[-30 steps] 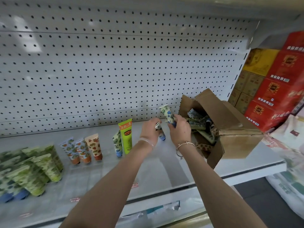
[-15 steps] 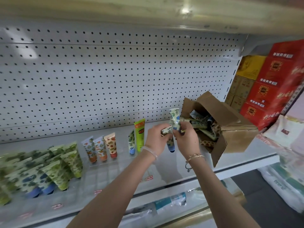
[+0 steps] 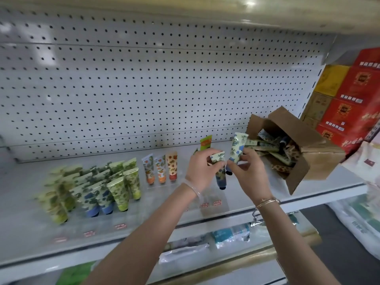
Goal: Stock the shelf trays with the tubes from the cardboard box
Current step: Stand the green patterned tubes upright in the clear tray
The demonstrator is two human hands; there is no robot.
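Gripping a cream, blue-flowered plastic tube upright, the right hand has its fingers curled round it; the left hand pinches a second, dark-capped tube (cap downward). Both hang above the white metal shelf, just left of the open brown cardboard box of tubes.

Left hand holds one tube, right hand another tube.

1 translucent bangle on left wrist; thin gold bracelets on right
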